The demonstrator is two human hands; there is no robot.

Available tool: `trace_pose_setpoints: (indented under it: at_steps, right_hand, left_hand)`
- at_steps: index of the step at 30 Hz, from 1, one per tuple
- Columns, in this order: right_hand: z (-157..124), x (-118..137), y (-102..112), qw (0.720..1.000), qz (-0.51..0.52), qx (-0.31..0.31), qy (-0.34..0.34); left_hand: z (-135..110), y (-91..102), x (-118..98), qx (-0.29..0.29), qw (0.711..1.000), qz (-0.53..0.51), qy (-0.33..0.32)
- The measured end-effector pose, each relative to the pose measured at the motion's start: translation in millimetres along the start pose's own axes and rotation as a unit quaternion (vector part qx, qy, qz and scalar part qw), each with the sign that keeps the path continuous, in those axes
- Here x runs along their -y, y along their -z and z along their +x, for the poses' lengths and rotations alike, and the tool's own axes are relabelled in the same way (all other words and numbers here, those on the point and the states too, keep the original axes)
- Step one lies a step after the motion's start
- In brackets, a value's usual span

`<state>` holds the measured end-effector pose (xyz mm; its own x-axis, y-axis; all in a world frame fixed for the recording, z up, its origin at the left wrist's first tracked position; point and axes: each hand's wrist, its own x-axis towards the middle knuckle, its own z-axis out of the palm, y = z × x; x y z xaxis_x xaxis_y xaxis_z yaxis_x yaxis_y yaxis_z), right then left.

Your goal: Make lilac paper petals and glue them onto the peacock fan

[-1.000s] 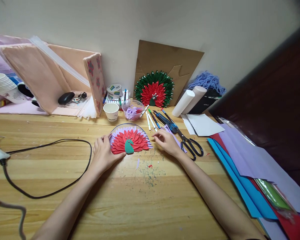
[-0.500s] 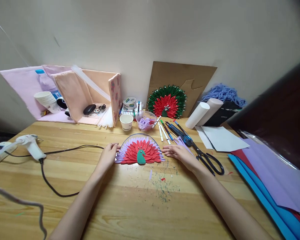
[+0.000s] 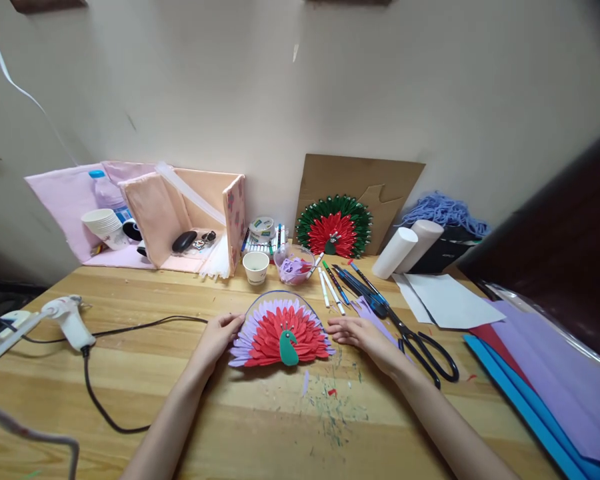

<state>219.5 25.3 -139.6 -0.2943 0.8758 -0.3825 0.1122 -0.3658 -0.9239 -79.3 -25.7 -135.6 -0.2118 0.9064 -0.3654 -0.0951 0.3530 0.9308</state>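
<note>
A paper peacock (image 3: 280, 330) with red and lilac feathers and a green body sits on the wooden table (image 3: 260, 427), its front edge slightly raised over a shadow. My left hand (image 3: 219, 335) curls its fingers on the peacock's left edge. My right hand (image 3: 364, 335) lies flat with fingers stretched out, and its fingertips touch the right edge. A finished red and green peacock (image 3: 335, 228) leans on cardboard (image 3: 365, 180) at the wall.
A glue gun (image 3: 70, 321) with a black cord (image 3: 130, 330) lies at left. Black scissors (image 3: 425, 347), several markers (image 3: 333, 283), a paper cup (image 3: 255, 266), and a clear bowl (image 3: 293, 264) lie behind. Coloured paper sheets (image 3: 540, 373) and white rolls (image 3: 405, 248) are at right.
The view has tilted up and shows more wall. My hands stayed at the peacock's two sides, and its front edge now looks a little lifted.
</note>
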Motion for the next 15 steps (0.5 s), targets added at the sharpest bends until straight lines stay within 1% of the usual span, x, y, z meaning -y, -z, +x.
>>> trace_pose_setpoints:
  at_steps: [3,6,9,12,14,15]
  right_hand:
    - [0.6,-2.5,-2.7,1.000,0.005,-0.008,0.018]
    - [0.4,-6.2,-6.2,0.998,-0.024,-0.030,0.045]
    - [3.4,-6.6,-8.5,0.994,-0.067,-0.041,0.077]
    - [8.1,-0.9,-8.5,0.989,-0.090,-0.048,0.106]
    - [1.7,3.1,-6.2,0.984,-0.111,-0.087,0.108]
    - [-7.8,3.6,-4.4,0.979,-0.130,-0.113,0.107]
  left_hand:
    - [4.0,0.5,1.8,-0.004,1.000,0.001,-0.013]
    - [3.9,0.3,0.6,-0.008,0.999,0.011,-0.031]
    - [1.8,0.3,-2.1,-0.002,0.997,0.023,-0.070]
    - [2.4,-0.3,-1.0,0.004,0.994,0.019,-0.103]
    - [4.6,-1.6,2.9,0.001,0.994,0.022,-0.109]
    - [5.9,-2.7,5.5,-0.001,0.994,0.026,-0.108]
